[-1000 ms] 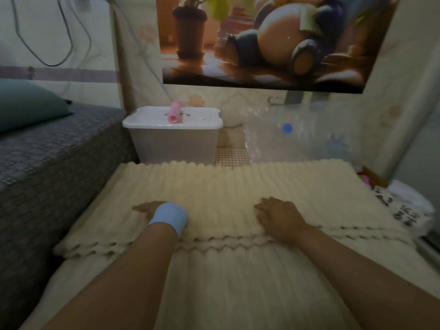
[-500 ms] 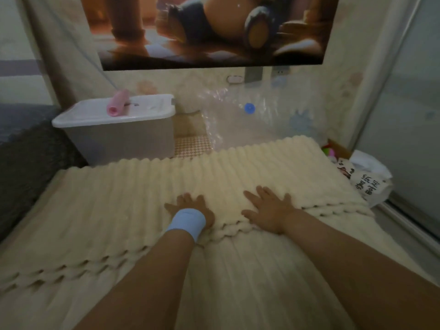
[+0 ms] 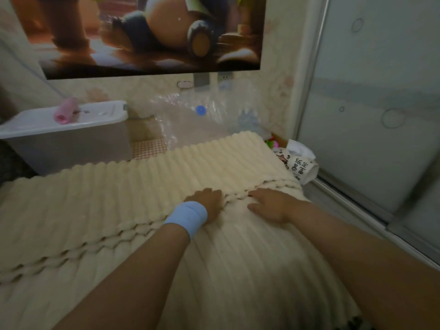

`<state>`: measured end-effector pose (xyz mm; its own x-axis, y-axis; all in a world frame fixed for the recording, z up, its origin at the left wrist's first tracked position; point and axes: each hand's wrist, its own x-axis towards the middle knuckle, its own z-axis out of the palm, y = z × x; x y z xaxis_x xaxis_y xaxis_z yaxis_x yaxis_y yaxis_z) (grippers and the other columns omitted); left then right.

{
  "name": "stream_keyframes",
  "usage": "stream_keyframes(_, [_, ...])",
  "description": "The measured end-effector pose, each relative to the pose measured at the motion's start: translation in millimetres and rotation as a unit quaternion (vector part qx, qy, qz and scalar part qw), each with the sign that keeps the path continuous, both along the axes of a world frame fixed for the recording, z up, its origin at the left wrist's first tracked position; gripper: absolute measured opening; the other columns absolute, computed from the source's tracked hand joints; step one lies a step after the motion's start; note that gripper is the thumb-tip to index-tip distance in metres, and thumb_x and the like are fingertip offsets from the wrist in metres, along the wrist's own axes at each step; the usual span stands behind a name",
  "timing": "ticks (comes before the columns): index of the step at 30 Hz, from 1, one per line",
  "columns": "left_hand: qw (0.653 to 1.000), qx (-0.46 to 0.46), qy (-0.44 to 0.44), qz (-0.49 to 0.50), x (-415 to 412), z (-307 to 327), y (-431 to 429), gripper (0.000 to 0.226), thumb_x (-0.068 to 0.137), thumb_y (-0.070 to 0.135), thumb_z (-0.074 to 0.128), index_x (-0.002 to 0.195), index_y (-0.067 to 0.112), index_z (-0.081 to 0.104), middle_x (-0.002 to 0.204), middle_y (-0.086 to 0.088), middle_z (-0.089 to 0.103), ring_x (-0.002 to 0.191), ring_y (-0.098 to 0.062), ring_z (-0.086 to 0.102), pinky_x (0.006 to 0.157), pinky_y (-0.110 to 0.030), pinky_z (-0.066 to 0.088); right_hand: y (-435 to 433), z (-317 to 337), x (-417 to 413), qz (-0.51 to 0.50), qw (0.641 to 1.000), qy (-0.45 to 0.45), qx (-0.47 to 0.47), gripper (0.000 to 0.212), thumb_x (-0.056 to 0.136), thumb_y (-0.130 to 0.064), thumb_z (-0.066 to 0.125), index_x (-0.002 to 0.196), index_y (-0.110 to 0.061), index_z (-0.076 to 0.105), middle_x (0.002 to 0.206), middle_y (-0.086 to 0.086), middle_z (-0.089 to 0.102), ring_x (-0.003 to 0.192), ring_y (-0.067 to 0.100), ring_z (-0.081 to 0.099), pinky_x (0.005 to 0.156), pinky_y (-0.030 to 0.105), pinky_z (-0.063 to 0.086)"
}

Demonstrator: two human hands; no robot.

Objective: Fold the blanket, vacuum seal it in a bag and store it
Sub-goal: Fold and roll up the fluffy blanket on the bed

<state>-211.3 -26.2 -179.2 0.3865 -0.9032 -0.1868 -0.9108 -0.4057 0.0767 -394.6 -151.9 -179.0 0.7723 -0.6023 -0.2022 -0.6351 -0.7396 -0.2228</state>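
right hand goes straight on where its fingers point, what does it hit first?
Likely the blanket's scalloped folded edge, just ahead of the right hand; the left hand lies close beyond.

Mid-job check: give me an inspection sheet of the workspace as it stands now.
Surface: hidden under the cream ribbed fleece blanket; checked flooring shows beyond it.
Job's things: blanket folded over, scalloped edge across; clear plastic vacuum bag with blue valve against the wall; white lidded plastic storage box, closed.
Clutter: pink roll on box lid; white printed bag at right.
Hands: left hand and right hand flat on the blanket at the folded edge.
Cables: one thin pale cord down the wall, left.
Surroundings: cartoon poster, frosted glass door right.
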Motion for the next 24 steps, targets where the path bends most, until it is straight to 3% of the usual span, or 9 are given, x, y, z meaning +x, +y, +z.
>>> stream_keyframes(4, [0.992, -0.114, 0.034, -0.048, -54, 14, 12, 0.049, 0.096, 0.031, 0.047, 0.144, 0.027, 0.037, 0.148, -0.003, 0.037, 0.132, -0.028, 0.039, 0.108, -0.041, 0.036, 8, -3, -62, -0.021, 1.0, 0.019, -0.008, 0.074, 0.096, -0.063, 0.041, 0.157, -0.03, 0.018, 0.166, 0.003, 0.01, 0.152, 0.02, 0.013, 0.122, 0.037, 0.014])
stream_keyframes(6, [0.988, -0.122, 0.038, -0.087, -90, 10, 17, 0.043, 0.094, 0.029, 0.049, 0.137, 0.026, 0.045, 0.142, -0.003, 0.042, 0.128, -0.028, 0.043, 0.106, -0.04, 0.037, 14, -7, -86, -0.022, 0.999, 0.025, -0.006, 0.074, 0.096, -0.063, 0.043, 0.157, -0.031, 0.016, 0.166, 0.004, 0.006, 0.152, 0.021, 0.011, 0.123, 0.038, 0.014])
stream_keyframes(10, [0.98, -0.108, -0.024, -0.165, -157, -1, 11, 0.044, 0.093, 0.029, 0.049, 0.137, 0.024, 0.046, 0.145, -0.003, 0.038, 0.127, -0.027, 0.041, 0.105, -0.041, 0.035, 21, -13, -127, -0.045, 0.999, 0.027, 0.011, 0.072, 0.098, -0.056, 0.044, 0.158, -0.028, 0.015, 0.166, 0.004, 0.008, 0.152, 0.019, 0.012, 0.122, 0.036, 0.015])
stream_keyframes(17, [0.978, -0.057, -0.048, -0.196, -242, -21, -29, 0.061, 0.096, 0.042, 0.042, 0.151, 0.025, 0.022, 0.16, -0.004, 0.013, 0.145, -0.025, 0.015, 0.117, -0.046, 0.015, 15, -29, -210, -0.139, 0.988, -0.009, 0.06, 0.058, 0.102, -0.032, 0.046, 0.155, -0.022, 0.027, 0.159, 0.007, 0.034, 0.143, 0.026, 0.035, 0.116, 0.034, 0.029])
stream_keyframes(21, [0.968, -0.021, -0.097, -0.232, -280, -31, -64, 0.066, 0.094, 0.051, 0.042, 0.151, 0.028, 0.018, 0.161, -0.003, 0.01, 0.147, -0.025, 0.01, 0.118, -0.049, 0.008, 4, -29, -253, -0.231, 0.961, 0.068, 0.136, 0.06, 0.1, -0.018, 0.043, 0.156, -0.013, 0.022, 0.159, 0.011, 0.03, 0.142, 0.028, 0.036, 0.114, 0.036, 0.032])
stream_keyframes(24, [0.958, 0.05, -0.139, -0.246, -291, -41, -78, 0.085, 0.081, 0.068, 0.051, 0.151, 0.037, 0.014, 0.16, -0.002, 0.009, 0.146, -0.031, 0.008, 0.115, -0.056, 0.008, -4, -34, -277, -0.317, 0.922, 0.096, 0.202, 0.054, 0.106, -0.028, 0.034, 0.155, -0.006, 0.023, 0.149, 0.02, 0.039, 0.117, 0.034, 0.054, 0.096, 0.043, 0.049])
